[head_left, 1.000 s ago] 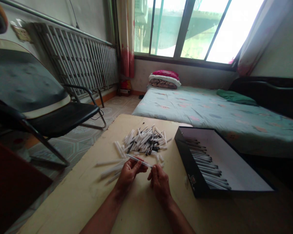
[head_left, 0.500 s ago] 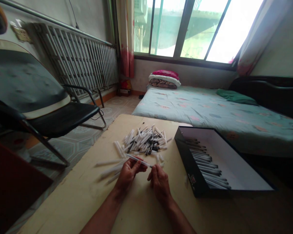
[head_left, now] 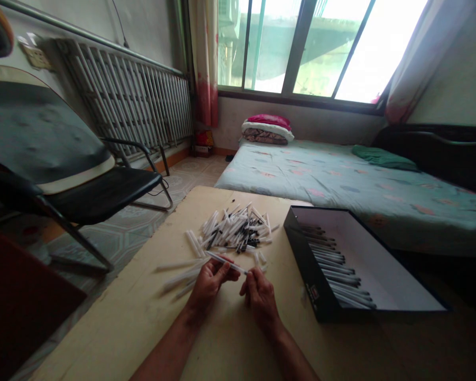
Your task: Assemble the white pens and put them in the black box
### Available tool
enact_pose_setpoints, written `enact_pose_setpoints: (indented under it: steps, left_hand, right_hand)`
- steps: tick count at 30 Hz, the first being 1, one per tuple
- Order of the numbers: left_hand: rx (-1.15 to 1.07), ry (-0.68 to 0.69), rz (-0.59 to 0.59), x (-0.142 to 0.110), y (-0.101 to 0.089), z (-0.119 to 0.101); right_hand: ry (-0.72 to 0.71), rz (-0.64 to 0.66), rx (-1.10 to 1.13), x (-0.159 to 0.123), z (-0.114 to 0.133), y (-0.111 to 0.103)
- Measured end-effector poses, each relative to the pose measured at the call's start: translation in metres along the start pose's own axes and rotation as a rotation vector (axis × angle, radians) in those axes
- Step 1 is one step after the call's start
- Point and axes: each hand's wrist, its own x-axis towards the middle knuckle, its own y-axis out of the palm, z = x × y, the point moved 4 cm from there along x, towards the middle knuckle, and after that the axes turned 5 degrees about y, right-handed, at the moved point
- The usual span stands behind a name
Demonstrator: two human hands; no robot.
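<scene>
A slim whitish pen [head_left: 227, 261] is held slantwise between my two hands above the table. My left hand [head_left: 211, 280] is closed around its barrel, with the thumb on top. The fingers of my right hand [head_left: 258, 292] pinch its near right end, where a small dark tip shows. Just beyond the hands lies a loose heap of white pen barrels and black pen parts [head_left: 240, 227]. Several long pale tubes [head_left: 182, 276] lie beside my left hand, slightly blurred.
To the right stands a dark open box [head_left: 315, 286] with a white inside, holding a row of assembled-looking pens [head_left: 341, 272]. The pale table [head_left: 143, 328] borders a bed [head_left: 309, 169] at its far side. A black chair [head_left: 99, 196] stands on the left.
</scene>
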Motion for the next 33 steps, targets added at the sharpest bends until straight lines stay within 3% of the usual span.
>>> enact_pose_setpoints:
  steps: [6,11,16,20,22,26,33]
  left_hand:
    - [0.125,0.028,0.091,-0.002,0.007,0.000]
    - [0.262,0.071,0.153,-0.002,0.015,0.003]
    - [0.410,0.146,-0.045,-0.002,0.006,-0.001]
    - [0.896,0.324,-0.170,0.002,-0.002,-0.026]
    - [1.172,0.419,-0.129,0.010,-0.001,-0.038]
    - [1.557,0.424,0.047,0.034,0.002,-0.042]
    - [1.650,0.383,0.103,0.054,0.004,-0.036]
  right_hand:
    - [-0.138,-0.123,-0.085,-0.001,0.012,-0.005]
    - [-0.257,-0.064,-0.175,-0.001,0.014,-0.003]
    - [-0.148,-0.168,-0.133,0.003,0.004,-0.008]
    - [-0.035,-0.237,-0.003,0.006,-0.003,-0.012]
    - [-0.020,-0.240,0.033,0.006,-0.002,-0.013]
    - [-0.010,-0.230,0.040,0.006,0.001,-0.014]
    - [-0.003,-0.216,0.036,0.007,0.000,-0.012]
